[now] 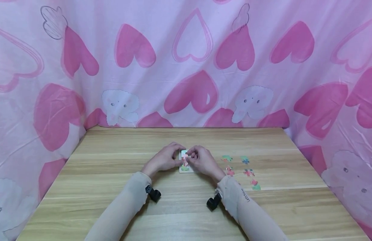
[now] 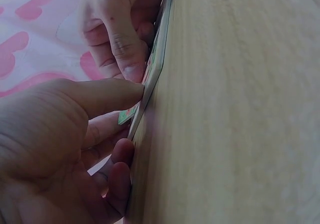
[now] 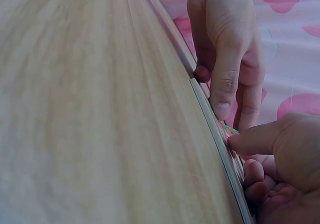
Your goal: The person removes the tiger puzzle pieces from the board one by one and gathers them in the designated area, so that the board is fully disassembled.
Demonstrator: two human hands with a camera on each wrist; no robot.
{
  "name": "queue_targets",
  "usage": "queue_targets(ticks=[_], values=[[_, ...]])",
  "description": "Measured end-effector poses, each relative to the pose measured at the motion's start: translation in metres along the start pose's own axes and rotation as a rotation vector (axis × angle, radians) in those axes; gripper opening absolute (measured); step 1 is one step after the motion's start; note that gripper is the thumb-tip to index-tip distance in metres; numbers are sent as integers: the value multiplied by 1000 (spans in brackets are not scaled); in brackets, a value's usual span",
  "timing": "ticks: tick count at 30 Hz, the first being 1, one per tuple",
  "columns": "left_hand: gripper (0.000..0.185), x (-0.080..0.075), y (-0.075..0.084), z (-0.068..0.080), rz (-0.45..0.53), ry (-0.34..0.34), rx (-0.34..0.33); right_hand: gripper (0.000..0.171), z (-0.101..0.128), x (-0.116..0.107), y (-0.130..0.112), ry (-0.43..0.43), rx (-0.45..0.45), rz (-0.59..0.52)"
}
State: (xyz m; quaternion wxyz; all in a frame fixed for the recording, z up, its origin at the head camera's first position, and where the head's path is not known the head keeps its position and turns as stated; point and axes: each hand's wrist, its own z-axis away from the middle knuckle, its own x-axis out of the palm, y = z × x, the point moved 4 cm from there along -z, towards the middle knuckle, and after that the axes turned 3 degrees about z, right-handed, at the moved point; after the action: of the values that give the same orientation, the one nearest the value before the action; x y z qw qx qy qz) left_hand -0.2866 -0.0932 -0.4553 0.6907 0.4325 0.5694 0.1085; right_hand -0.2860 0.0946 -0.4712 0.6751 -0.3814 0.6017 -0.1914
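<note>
A small puzzle board (image 1: 190,170) with a pale rim lies on the wooden table, partly filled with pink and green pieces. On its left side, my left hand (image 1: 165,158) grips it, the thumb at the near part of the edge and the fingers farther up. My right hand (image 1: 203,160) bends over the board's right side and pinches a puzzle piece (image 1: 184,155) against it with thumb and index finger. In the left wrist view, a green-printed piece (image 2: 125,115) juts at a slant beside the board's edge, behind my left thumb. My fingers hide much of the board.
Right of the board several loose puzzle pieces lie spread out, among them a green one (image 1: 226,158), a blue-green one (image 1: 245,160) and a red one (image 1: 230,171). A pink heart-patterned curtain (image 1: 192,93) hangs behind the table (image 1: 113,167) and along its sides.
</note>
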Motion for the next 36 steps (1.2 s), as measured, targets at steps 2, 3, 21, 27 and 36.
queue_targets(ticks=[2, 3, 21, 27, 36], values=[[53, 0, 0, 0, 2, 2, 2, 16, 0, 0, 1, 4, 5, -2], [53, 0, 0, 1, 1, 0, 1, 15, 0, 0, 1, 6, 4, -2], [58, 0, -5, -1, -16, 12, 36, 13, -4, 0, 0, 66, -64, -24], [59, 0, -2, -1, -13, 2, -11, 18, -4, -2, 3, 125, -56, -52], [58, 0, -3, -2, -6, -1, -14, 32, -5, -1, 2, 106, -38, -42]])
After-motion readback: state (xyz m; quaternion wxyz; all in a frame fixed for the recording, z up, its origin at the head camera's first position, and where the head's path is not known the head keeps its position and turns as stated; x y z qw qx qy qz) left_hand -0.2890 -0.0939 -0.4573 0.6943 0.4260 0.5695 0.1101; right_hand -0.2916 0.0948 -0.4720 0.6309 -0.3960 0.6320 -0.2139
